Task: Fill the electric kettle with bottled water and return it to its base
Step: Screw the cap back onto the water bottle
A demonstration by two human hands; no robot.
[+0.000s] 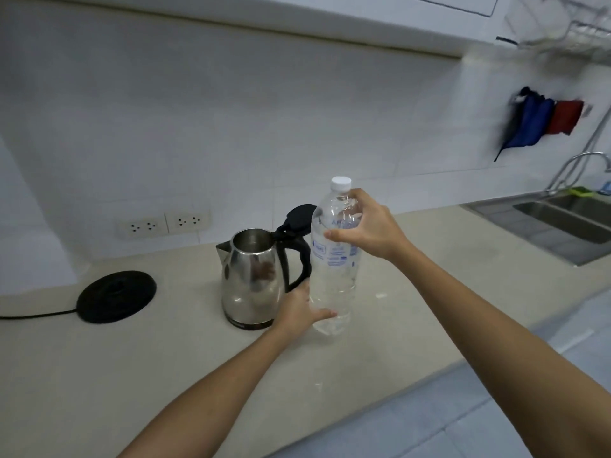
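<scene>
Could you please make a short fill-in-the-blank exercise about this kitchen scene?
1. The bottle still wears its white ____.
2. The kettle stands on the counter with its lid ____.
3. The black base lies to the ____ of the kettle.
4. Both the left hand and right hand hold the ____.

Missing words: cap; open; left; bottle

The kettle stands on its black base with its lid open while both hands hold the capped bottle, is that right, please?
Not quite: the head view shows the kettle on the counter, beside its black base. Its lid is open, and both hands hold the capped bottle.
</scene>
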